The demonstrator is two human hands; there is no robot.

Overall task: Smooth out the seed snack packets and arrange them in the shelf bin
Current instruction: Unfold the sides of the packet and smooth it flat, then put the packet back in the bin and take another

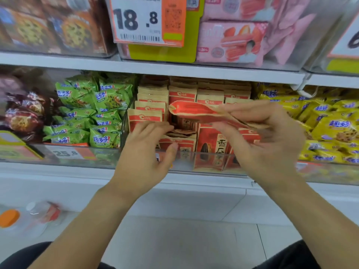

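Note:
Rows of red and tan seed snack packets (pixel 208 98) stand upright in a clear shelf bin (pixel 202 158) at the middle of the shelf. My right hand (pixel 272 136) pinches one seed packet (pixel 192 111) by its right end and holds it flat, level above the bin. My left hand (pixel 147 150) reaches into the bin's left side, with its straight fingers against the standing packets (pixel 147 115) and its thumb near a front packet (pixel 184 146). Motion blurs the right hand.
Green cookie packets (pixel 93 113) fill the bin to the left and yellow ones (pixel 326 125) the bin to the right. Pink boxes (pixel 231 39) and a price tag (pixel 139 20) sit on the shelf above. Bottles with an orange cap (pixel 9 218) stand at lower left.

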